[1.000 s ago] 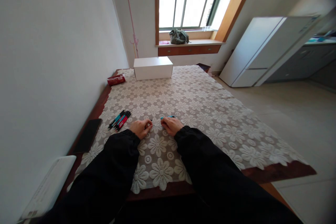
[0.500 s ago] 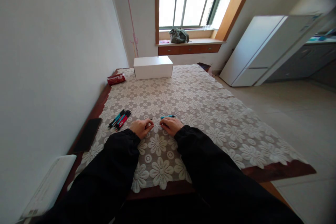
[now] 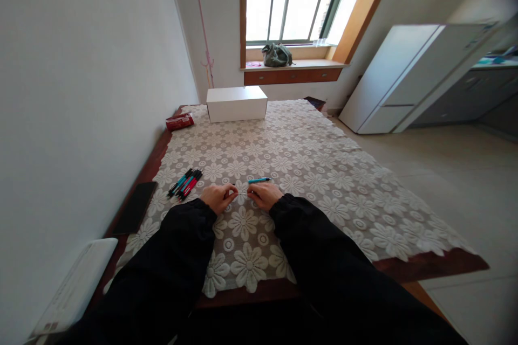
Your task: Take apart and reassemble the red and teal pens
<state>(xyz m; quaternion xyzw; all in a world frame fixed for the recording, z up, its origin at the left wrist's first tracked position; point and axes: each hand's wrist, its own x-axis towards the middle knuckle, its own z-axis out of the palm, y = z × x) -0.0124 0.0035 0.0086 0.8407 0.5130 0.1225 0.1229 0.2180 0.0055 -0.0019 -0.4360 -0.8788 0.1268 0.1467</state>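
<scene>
My left hand [image 3: 218, 197] and my right hand [image 3: 264, 194] rest on the lace tablecloth [image 3: 307, 172], fingertips pinched and nearly touching. A thin rod [image 3: 242, 192] runs between them; it is too small to identify. A teal pen [image 3: 259, 179] lies on the cloth just beyond my right hand, apart from the fingers. To the left of my left hand lies a bunch of several teal, red and black pens [image 3: 185, 184]. Black sleeves cover both arms.
A dark phone [image 3: 135, 207] lies at the table's left edge by the wall. A white box [image 3: 237, 103] and a red packet [image 3: 179, 121] sit at the far end. A white device [image 3: 76, 285] is near left. Open floor and a white cabinet [image 3: 404, 75] lie to the right.
My hands have drawn slightly closer together, so less of the thin rod shows. The teal pen now lies clear of my right fingers.
</scene>
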